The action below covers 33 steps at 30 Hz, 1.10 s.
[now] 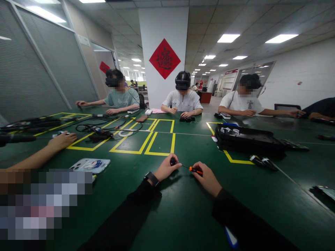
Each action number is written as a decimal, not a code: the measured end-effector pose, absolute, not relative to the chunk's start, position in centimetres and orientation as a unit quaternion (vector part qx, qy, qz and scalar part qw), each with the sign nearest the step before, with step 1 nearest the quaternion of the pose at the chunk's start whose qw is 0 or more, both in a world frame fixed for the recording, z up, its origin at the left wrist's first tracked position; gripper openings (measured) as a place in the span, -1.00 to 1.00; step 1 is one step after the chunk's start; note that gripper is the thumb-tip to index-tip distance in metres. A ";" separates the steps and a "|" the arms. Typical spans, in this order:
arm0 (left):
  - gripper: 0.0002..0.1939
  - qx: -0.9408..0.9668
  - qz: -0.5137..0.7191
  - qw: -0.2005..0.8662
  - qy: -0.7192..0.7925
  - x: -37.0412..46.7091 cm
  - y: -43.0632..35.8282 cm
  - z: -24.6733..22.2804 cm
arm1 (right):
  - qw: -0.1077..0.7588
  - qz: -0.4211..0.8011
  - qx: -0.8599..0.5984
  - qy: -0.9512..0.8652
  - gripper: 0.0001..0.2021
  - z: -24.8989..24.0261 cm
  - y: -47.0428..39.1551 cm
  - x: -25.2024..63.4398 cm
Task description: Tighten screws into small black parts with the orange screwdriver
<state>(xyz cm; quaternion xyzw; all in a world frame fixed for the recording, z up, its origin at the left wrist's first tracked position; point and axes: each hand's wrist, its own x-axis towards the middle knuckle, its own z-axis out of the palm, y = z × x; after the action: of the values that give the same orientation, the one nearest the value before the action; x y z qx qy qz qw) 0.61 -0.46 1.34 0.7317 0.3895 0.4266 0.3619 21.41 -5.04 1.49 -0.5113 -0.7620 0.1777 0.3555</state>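
Note:
My right hand [207,178] is closed round the orange and black handle of a screwdriver [196,170]. Its thin shaft points left toward my left hand [165,169]. Between the fingers of my left hand is a small black part [173,161], mostly covered, so its kind does not show. The shaft's tip reaches the left fingertips; whether it touches the black part I cannot tell. Both hands are just above the green table [183,209], close together in front of me. A dark watch [151,179] is on my left wrist.
A black open case [243,139] with small items stands to the right, near black cable-like parts [263,162]. Left lie a clear tray [90,165], tangled black cables [98,130] and another person's hand [62,140]. Yellow tape [160,153] marks the table. Several people sit opposite.

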 end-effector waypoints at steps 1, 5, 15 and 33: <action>-0.79 0.731 0.427 0.362 0.389 0.6 -0.4 1.3 | 0.353 0.181 -0.513 -0.761 -0.87 1.5 -5.1 21.4; -0.84 0.726 0.433 0.368 0.387 0.6 -0.3 1.1 | 0.347 0.175 -0.516 -0.763 -0.83 1.6 -5.0 21.3; -0.80 0.725 0.436 0.348 0.405 0.6 -0.3 1.1 | 0.364 0.191 -0.501 -0.762 -0.83 1.3 -4.9 21.4; -0.80 0.729 0.425 0.342 0.414 0.7 -0.4 1.5 | 0.364 0.189 -0.498 -0.764 -0.80 1.4 -5.0 21.3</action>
<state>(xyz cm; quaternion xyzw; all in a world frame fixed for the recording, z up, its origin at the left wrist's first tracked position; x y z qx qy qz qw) 0.72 -0.44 1.53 0.7288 0.4139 0.4247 0.3422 21.29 -5.00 1.39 -0.4984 -0.7638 0.1889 0.3641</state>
